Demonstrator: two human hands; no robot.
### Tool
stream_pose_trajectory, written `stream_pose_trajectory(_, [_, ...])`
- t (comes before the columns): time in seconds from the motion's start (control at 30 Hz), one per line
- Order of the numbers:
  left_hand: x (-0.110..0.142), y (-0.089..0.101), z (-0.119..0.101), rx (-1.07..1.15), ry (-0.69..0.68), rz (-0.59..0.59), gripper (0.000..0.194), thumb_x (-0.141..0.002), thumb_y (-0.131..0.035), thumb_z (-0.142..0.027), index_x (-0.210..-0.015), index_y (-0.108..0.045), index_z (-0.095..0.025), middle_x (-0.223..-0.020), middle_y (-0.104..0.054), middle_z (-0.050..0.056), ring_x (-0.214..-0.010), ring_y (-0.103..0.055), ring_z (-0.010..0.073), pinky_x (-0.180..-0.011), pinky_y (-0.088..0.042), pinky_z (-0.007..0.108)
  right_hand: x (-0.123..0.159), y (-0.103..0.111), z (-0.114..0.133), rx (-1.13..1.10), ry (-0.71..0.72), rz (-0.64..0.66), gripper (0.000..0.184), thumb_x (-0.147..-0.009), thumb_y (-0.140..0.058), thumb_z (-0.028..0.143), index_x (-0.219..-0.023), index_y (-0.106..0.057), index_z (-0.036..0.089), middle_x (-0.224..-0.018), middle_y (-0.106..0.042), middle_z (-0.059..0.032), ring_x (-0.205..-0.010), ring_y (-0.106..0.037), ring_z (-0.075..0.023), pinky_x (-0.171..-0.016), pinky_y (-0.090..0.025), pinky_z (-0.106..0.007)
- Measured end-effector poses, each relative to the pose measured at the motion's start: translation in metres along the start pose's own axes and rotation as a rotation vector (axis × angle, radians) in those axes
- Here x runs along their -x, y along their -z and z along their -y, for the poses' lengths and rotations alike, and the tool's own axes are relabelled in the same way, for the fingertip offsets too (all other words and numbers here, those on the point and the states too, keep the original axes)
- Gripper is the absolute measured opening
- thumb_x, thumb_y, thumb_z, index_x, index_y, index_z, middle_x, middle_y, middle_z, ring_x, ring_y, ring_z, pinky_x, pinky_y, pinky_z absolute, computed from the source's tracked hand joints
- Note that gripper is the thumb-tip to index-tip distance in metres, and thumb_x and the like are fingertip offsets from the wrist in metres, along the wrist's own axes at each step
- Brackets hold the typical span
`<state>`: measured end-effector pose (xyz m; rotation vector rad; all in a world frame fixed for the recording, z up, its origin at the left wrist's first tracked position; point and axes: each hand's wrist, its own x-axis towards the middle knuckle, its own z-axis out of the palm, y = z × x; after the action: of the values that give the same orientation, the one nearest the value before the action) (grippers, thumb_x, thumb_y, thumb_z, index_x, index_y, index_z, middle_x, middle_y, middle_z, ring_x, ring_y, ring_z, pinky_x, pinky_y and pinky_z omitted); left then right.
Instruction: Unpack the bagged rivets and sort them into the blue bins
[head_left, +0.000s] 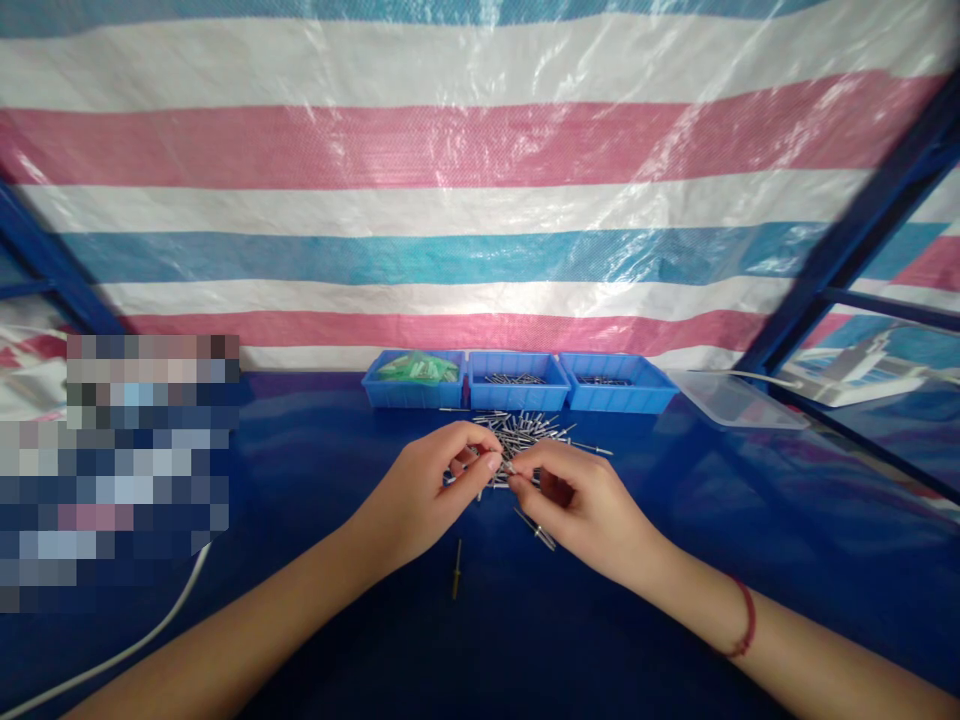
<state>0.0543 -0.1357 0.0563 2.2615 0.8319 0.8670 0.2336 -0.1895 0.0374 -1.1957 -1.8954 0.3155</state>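
A heap of small metal pins (525,432) lies on the blue table (315,470) in front of three blue bins. My left hand (435,490) and my right hand (574,500) meet at the near edge of the heap, fingertips almost touching. Both are pinched shut on small metal pins that I can barely make out. One pin (456,568) lies alone nearer to me, and another pin (541,530) lies just under my right hand. A red cord (747,618) circles my right wrist.
The left bin (414,378) holds green pieces, while the middle bin (517,381) and the right bin (616,383) hold metal pins. A clear plastic tray (731,400) sits right of them. A white cable (135,640) runs at left. A striped tarp (480,180) hangs behind.
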Motion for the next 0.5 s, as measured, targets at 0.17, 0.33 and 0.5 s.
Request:
stream_pose_trajectory(0.17, [-0.001,0.001,0.003,-0.007,0.028,0.013,0.013,-0.089,-0.048,-0.028,-0.091,-0.058,-0.019,-0.083,-0.064,-0.001,-0.073,-0.061,0.0124,-0.068,-0.046,0.023,-0.001,0.007,0.003,0.050,0.046,-0.102,0.010,-0.084,-0.053,0.017,-0.080,-0.062,0.017,-0.071,-0.060,-0.0012,-0.056,-0.050,-0.0102,-0.052,-0.040,-0.023])
stream_pose_trajectory(0.33, [0.000,0.002,0.004,-0.072,0.063,0.106,0.021,-0.090,-0.045,-0.034,-0.103,-0.052,-0.019,-0.086,-0.064,0.001,-0.072,-0.060,0.0135,-0.068,-0.046,0.025,-0.003,0.012,0.002,0.046,0.048,-0.063,0.020,-0.087,-0.050,0.024,-0.073,-0.061,0.018,-0.066,-0.059,-0.0015,-0.056,-0.049,-0.0112,-0.052,-0.040,-0.024])
stream_pose_trajectory(0.5, [0.003,0.021,0.002,-0.329,-0.034,0.323,0.018,-0.088,-0.048,-0.030,-0.101,-0.056,-0.021,-0.083,-0.065,0.000,-0.070,-0.060,0.0145,-0.066,-0.041,0.025,-0.018,0.036,-0.037,0.079,-0.193,-0.365,0.025,-0.084,-0.054,0.036,-0.075,-0.065,0.016,-0.069,-0.064,-0.0030,-0.055,-0.053,-0.0130,-0.052,-0.041,-0.025])
